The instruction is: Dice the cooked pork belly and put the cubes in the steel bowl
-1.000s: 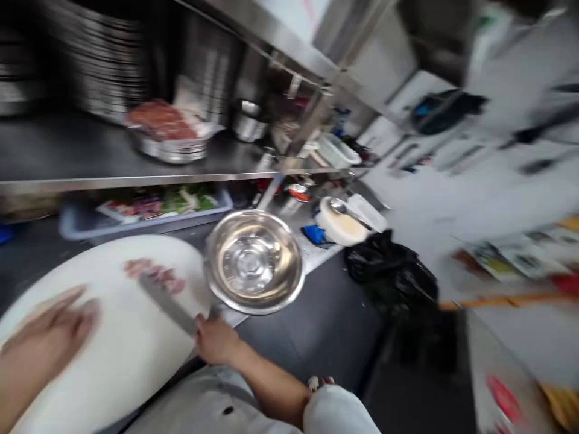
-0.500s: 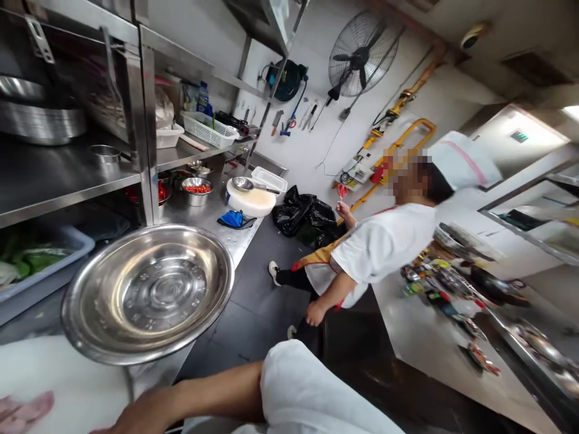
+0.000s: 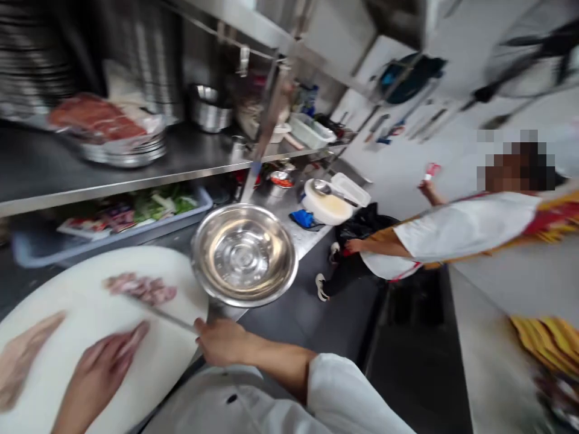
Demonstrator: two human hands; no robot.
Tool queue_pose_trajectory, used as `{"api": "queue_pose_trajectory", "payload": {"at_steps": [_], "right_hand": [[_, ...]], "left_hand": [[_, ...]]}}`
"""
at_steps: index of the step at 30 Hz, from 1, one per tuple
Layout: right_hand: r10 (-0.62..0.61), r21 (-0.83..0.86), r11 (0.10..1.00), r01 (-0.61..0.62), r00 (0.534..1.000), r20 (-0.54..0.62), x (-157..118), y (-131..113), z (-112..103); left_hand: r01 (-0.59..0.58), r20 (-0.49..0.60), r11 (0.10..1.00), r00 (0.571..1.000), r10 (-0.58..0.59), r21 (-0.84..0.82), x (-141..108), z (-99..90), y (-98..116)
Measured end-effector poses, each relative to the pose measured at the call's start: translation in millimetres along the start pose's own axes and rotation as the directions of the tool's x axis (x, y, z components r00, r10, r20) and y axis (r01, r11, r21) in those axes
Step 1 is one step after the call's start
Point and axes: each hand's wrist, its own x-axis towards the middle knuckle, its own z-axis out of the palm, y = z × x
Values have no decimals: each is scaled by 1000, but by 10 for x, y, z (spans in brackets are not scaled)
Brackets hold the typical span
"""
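My right hand (image 3: 222,341) grips the handle end of a knife (image 3: 166,317), whose thin blade reaches left over the round white cutting board (image 3: 174,268). By the blade's far end lies a small heap of cut raw meat (image 3: 142,287). My left hand (image 3: 100,369) is closed around a pale strip of raw meat (image 3: 134,339) on the board. A larger piece of raw meat (image 3: 27,355) lies at the board's left side. Just beyond my right hand, a steel bowl (image 3: 245,256) with a wide rim stands at the board's right edge; only shiny metal shows inside.
Behind the board sits a bluish tray (image 3: 131,236) of vegetables, beneath a steel shelf (image 3: 190,179) bearing plates and wrapped meat. Farther along are a bowl of chopped red pieces (image 3: 281,179) and another white board (image 3: 325,204). A co-worker (image 3: 456,232) stands right, holding something red.
The view has swung left and down, bringing the board, both hands and the knife into sight. The bowl appears farther right, and the co-worker now shows nearer the right side.
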Motion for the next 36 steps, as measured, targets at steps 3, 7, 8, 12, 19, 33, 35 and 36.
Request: {"api": "queue_pose_trajectory", "payload": {"at_steps": [3,7,8,12,19,33,35,36], "right_hand": [[-17,-43,999,19,999,39,-8,-11,48],[64,-80,995,-60,997,44,-84,-140,-27],[73,-89,994,-68,996,53,-151,-172,-55],[90,-153,986,-67,985,148,-466,-244,-138],[57,-133,990,-36,986,157,377,-533,76],[35,-158,987,2,973,230,96,-528,40],[48,-161,987,-17,981,187,374,-609,110],[51,-166,986,-22,984,173,450,-626,112]], "left_hand": [[144,-98,990,985,-143,7,-292,59,33],[174,-77,985,982,-173,5,-250,196,61],[185,-91,983,979,-183,12,-240,221,51],[188,-86,982,979,-184,34,-268,270,30],[200,-17,979,980,-200,-32,-233,256,54],[157,67,987,986,-154,-41,-421,148,88],[162,62,985,985,-158,-54,-435,149,84],[163,57,985,986,-160,-62,-448,138,81]]}}
